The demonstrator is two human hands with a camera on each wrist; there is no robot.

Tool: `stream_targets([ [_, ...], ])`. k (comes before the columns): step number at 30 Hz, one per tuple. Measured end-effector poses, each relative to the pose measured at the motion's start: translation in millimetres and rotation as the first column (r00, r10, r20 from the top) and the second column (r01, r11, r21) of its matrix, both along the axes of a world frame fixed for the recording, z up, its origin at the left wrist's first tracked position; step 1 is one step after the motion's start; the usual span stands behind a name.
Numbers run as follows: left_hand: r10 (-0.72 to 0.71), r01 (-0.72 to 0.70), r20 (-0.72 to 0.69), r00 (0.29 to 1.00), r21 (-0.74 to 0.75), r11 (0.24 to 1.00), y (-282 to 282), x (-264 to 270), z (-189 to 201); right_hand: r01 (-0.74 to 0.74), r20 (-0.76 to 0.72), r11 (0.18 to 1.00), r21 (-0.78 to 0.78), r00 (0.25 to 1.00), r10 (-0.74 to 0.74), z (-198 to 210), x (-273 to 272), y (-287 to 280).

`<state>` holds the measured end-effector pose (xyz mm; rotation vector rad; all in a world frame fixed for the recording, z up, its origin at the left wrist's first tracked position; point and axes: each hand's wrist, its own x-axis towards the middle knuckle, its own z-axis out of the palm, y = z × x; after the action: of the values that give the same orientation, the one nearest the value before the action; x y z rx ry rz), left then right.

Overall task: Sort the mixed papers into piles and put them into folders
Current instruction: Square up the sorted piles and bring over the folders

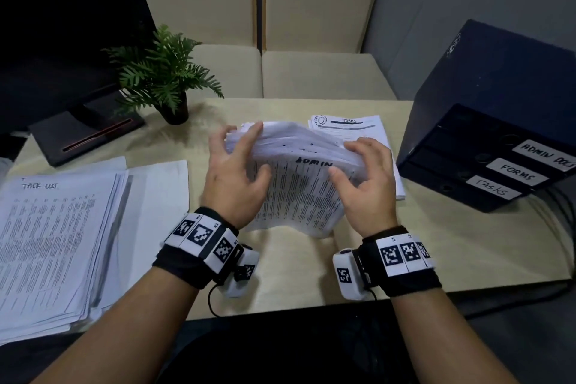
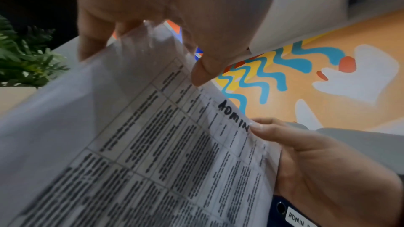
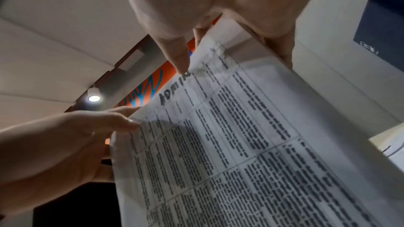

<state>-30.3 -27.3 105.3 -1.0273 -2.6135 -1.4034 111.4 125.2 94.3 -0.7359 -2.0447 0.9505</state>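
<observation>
A thick stack of printed papers [image 1: 296, 193] with "ADMIN" handwritten on its top sheet is held tilted above the middle of the table. My left hand [image 1: 237, 171] grips its left upper edge, thumb [image 2: 201, 73] on the top sheet and fingers behind. At the right upper corner my right hand [image 1: 364, 178] grips it, with its thumb [image 3: 179, 59] pressing beside the written word. The far edges of the sheets fan out between the two hands. Three dark binders [image 1: 486, 171] labelled ADMIN DOCS, FORMS and TASKS lie stacked at the right.
A pile headed "TASK LIST" [image 1: 56, 243] lies at the left front, over more white sheets. A "FORMS" pile [image 1: 349, 128] lies behind the held stack. A potted fern [image 1: 168, 78] and a monitor on its base [image 1: 87, 134] stand at the back left.
</observation>
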Motion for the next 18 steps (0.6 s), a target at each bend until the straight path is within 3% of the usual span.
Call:
stream_targets([
  [4, -0.012, 0.015, -0.046, 0.999, 0.077, 0.997, 0.7, 0.3, 2.9, -0.015, -0.015, 0.998, 0.054, 1.0, 0.016, -1.1, 1.9, 1.5],
  [8, -0.019, 0.017, -0.041, 0.999, -0.044, 0.999, 2.6, -4.9, 1.2, -0.047, -0.016, 0.996, 0.072, 0.999, 0.048, -0.1, 2.9, 2.8],
  [13, 0.028, -0.025, -0.049, 0.998, 0.057, 0.998, 0.6, -3.5, 2.4, -0.05, 0.013, 0.998, 0.044, 0.999, 0.049, 2.0, 1.1, 4.2],
  [18, -0.038, 0.038, -0.034, 0.999, -0.003, 0.999, 0.2, -4.9, -1.7, -0.033, -0.017, 0.999, 0.017, 0.999, 0.033, -0.3, -0.8, 5.9],
])
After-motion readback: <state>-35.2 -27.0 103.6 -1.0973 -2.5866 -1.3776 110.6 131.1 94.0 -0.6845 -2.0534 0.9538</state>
